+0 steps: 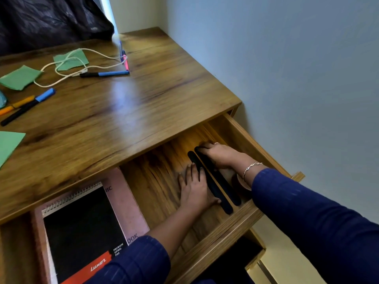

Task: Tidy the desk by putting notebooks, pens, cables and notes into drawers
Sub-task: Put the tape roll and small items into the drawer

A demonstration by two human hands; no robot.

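Two black pens (222,181) lie at the right of the drawer (225,226). Your left hand (193,189) rests flat against one; your right hand (219,155) covers the other's far end, grip unclear. They look light and stiff, so pinch mid-barrel.

The person wears long navy-blue fabric sleeves, a left sleeve (133,261) and a right sleeve (307,212), both woven with faint pale dashed pinstripes. A thin silver chain bracelet (251,168) of looped links circles the right wrist, and a small pale ring (216,143) sits on one of the right hand's (221,156) fingers.
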